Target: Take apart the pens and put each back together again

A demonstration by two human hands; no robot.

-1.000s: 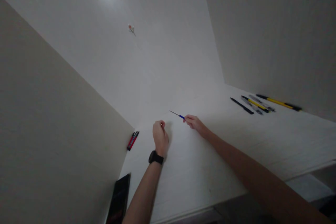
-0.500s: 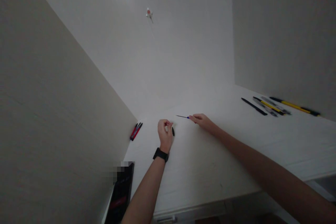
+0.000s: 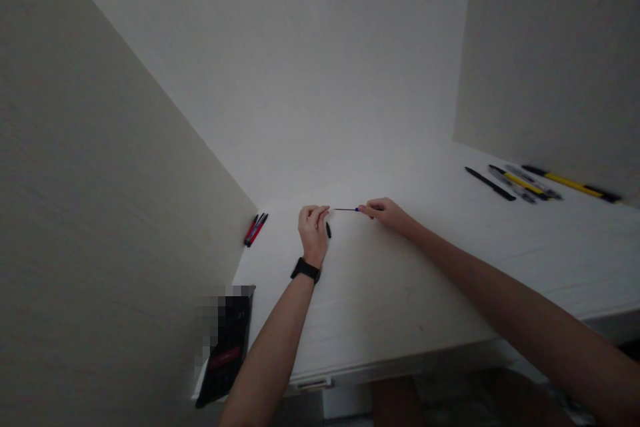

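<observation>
My right hand (image 3: 383, 210) is closed in a pinch around the blue end of a thin dark pen refill (image 3: 346, 209), which points left. My left hand (image 3: 313, 227), a black watch (image 3: 305, 270) on its wrist, has thumb and fingers pinched together at the refill's free end. A small pale bit shows at those fingertips, too small to name. Just below them, beside the left hand, a short black piece (image 3: 329, 229) like a pen cap lies on the white desk (image 3: 370, 307).
Red and black pens (image 3: 257, 230) lie at the left wall. At the right are a black pen (image 3: 490, 183), several clear and yellow pens (image 3: 525, 183), and a longer yellow-black pen (image 3: 570, 183). A dark tablet-like device (image 3: 227, 347) stands at the left front edge.
My left fingertips have opened out and come up to the refill's tip, where there was a gap before. The right hand still holds the refill. The view has tilted downward.
</observation>
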